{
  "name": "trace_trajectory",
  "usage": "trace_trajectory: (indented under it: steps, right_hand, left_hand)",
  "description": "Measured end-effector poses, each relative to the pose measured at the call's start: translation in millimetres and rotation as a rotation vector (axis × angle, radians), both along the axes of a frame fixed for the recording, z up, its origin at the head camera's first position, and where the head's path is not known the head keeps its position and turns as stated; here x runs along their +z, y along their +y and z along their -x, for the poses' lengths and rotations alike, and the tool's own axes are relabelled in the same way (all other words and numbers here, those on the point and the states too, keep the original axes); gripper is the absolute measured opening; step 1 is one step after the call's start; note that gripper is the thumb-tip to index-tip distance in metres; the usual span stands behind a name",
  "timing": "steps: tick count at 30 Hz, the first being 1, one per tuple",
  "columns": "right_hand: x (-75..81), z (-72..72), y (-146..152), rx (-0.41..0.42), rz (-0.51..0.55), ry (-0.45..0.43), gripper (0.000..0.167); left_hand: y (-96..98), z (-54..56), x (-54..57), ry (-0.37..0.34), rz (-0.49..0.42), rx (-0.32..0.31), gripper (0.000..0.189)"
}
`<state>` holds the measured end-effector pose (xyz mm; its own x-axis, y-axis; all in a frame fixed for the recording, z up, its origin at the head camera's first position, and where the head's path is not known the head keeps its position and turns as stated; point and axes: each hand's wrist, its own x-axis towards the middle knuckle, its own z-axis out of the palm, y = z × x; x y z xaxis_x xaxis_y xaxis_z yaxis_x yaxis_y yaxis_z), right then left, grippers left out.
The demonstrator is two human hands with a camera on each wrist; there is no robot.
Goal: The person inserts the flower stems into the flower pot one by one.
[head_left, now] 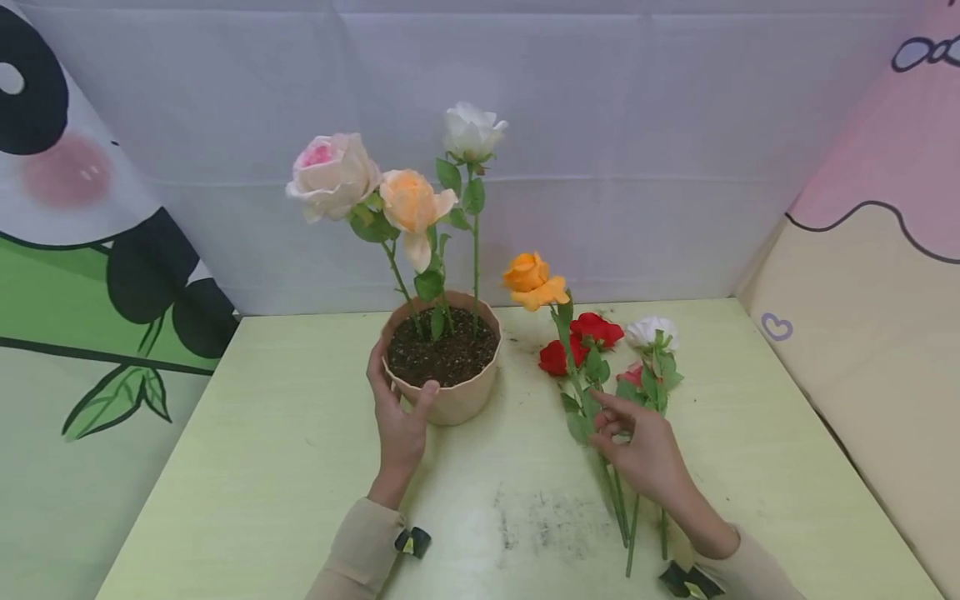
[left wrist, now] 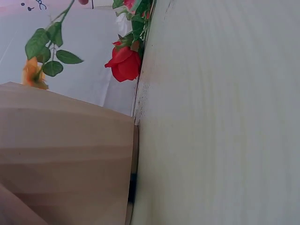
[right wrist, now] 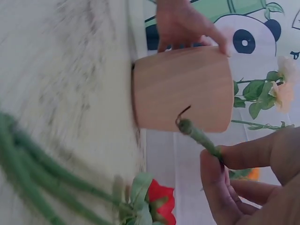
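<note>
Right hand pinches the orange rose by its stem, thumb to forefinger, bloom toward 11 o'clock. Left hand grips the pot, thumb at the near rim. We read this as mid-planting; next move likely calls for carrying the stem toward 10 o'clock, then down into the soil. Red roses lie at the pot's 3 o'clock.
</note>
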<state>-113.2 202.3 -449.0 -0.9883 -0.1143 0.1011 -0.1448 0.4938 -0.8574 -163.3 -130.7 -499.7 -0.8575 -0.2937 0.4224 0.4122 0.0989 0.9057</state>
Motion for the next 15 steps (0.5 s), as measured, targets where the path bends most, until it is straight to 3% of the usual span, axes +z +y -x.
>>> trace_trajectory:
  steps: [6,15]
  right_hand:
    - [10.9,5.1,-8.3,-0.011,0.157,0.025,0.036]
    - [36.2,14.4,-29.3,0.036,0.335,0.226,0.036]
  left_hand:
    - [1.6,-2.7,3.7,-0.02,0.005,0.007,0.094]
    - [0.8,-3.0,3.6,-0.02,0.013,0.013,0.093]
